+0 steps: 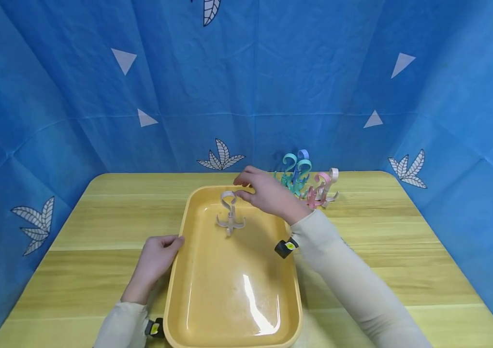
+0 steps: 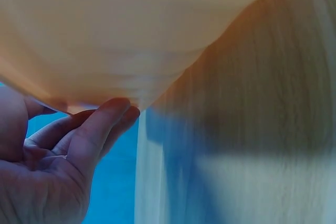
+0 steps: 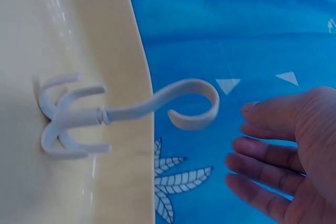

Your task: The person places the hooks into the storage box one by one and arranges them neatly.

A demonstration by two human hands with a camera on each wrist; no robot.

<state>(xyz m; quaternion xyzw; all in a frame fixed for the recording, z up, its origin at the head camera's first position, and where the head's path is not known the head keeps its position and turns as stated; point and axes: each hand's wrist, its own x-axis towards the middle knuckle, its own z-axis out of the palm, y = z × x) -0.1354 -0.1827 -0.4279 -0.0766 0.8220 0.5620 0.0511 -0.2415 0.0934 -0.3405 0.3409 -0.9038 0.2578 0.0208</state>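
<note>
The head view looks forward and down; closer wrist views share the tray [image 1: 229, 275].

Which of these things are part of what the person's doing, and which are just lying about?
In the job, it seems: left hand, holding the yellow tray; right hand, near the pale hook in it; perhaps the other hooks to the tray's right, untouched.

Just around it: wood-grain table; blue patterned cloth.

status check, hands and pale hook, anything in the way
Left hand pinching tray rim. Right hand open, clear of pale hook. Hook upright toward tray's far end. Nothing seen between right hand and hook.
</note>
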